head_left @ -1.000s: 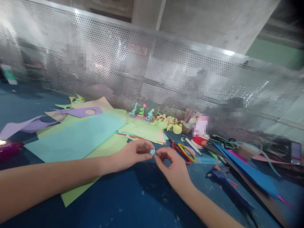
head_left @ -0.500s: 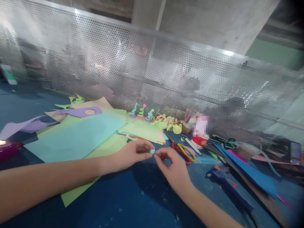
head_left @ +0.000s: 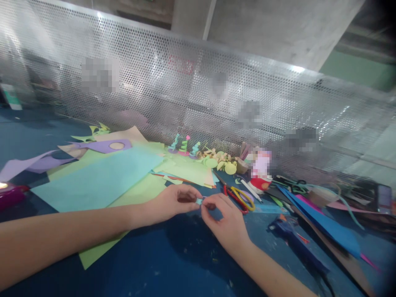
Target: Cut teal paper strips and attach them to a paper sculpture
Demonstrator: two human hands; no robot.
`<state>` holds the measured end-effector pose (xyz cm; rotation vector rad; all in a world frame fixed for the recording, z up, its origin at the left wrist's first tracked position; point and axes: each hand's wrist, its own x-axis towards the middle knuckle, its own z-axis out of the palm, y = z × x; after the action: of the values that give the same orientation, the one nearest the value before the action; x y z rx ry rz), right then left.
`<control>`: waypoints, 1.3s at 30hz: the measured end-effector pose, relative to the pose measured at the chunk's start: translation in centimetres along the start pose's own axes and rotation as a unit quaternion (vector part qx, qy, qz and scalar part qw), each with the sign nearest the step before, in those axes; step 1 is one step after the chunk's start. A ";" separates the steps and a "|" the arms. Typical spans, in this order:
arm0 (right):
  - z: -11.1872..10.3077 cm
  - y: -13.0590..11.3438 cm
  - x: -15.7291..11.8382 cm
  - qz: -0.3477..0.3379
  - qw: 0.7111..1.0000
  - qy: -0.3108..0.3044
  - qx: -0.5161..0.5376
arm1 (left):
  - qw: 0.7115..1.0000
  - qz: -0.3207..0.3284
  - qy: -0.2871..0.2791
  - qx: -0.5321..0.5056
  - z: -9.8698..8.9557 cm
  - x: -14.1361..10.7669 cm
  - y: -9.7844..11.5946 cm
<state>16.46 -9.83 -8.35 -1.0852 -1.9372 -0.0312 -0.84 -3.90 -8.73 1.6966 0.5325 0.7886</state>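
Note:
Between my two hands, above the blue table, is a small light-blue piece of paper [head_left: 199,201]. My left hand [head_left: 173,203] pinches it between thumb and forefinger. The thumb and forefinger of my right hand [head_left: 224,214] are pressed together at the paper's right edge; what lies between them is too small to make out fully. Scissors with red and yellow handles [head_left: 243,200] lie just beyond my right hand. Light-blue and green paper sheets [head_left: 108,177] spread out under and behind my left forearm.
Small spiral paper figures [head_left: 185,146] and yellow paper scraps [head_left: 225,163] stand along the perforated metal screen [head_left: 173,82]. To the right are a blue glue gun [head_left: 297,243], a red and white cup [head_left: 260,183], a marker [head_left: 252,191] and blue paper [head_left: 321,220]. Purple cut paper [head_left: 105,145] lies left.
The small paper has shifted slightly down and turned a little between my fingertips. Both hands stay in nearly the same place.

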 end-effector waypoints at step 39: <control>0.4 0.5 0.6 0.249 0.936 -0.056 0.242 | 0.997 -0.040 0.026 -0.053 -0.2 0.3 0.2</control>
<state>16.46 -8.97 -8.35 -1.2141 -1.5867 0.7619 -0.76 -3.59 -8.44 1.5509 0.5805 0.7917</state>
